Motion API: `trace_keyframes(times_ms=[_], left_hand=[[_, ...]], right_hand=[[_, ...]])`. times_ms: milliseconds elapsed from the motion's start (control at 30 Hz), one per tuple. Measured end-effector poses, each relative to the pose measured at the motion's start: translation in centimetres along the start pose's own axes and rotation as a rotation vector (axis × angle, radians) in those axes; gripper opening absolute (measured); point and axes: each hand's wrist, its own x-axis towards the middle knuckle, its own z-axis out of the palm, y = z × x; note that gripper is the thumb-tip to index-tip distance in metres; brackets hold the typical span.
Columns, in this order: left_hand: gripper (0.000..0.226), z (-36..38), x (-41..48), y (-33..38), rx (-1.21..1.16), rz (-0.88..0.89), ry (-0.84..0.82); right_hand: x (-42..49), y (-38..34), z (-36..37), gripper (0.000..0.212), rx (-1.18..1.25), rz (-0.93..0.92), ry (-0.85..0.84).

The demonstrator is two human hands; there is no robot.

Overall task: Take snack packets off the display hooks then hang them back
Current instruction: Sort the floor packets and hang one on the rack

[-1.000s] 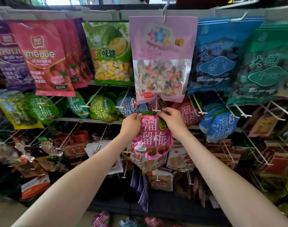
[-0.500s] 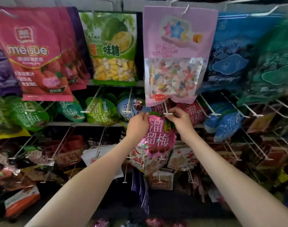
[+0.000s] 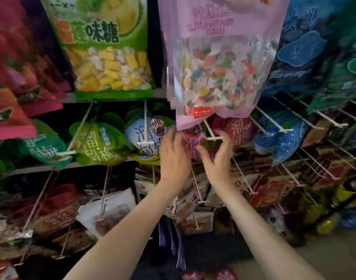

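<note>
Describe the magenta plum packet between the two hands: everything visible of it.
The magenta packet is a glossy, puffy pouch with white characters and a green patch. It hangs on the white wire hook, behind its crossbar tip. The pink candy bag covers its top; the left hand and right hand, fingers loose, hide its sides. Contact is unclear.
</note>
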Motion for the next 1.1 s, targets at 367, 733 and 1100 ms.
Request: trace_keyframes(times_ms=[367,733,1100], left_hand=[[0.086,6.1,1.0,-4.5,0.518,0.237,-0.223],[0.070,7.6,-11.5,-1.5,0.431,0.031,-0.301],[0.055,5.4,-33.8,0.9,0.058,-0.163,-0.234]], right_hand=[[3.3,6.3,5.6,0.064,-0.153,0.064,-0.235],[-8.3,10.3,2.0,0.084,-0.195,0.016,-0.357],[-32.1,15.6,-6.2,0.048,-0.045,0.198,-0.506]])
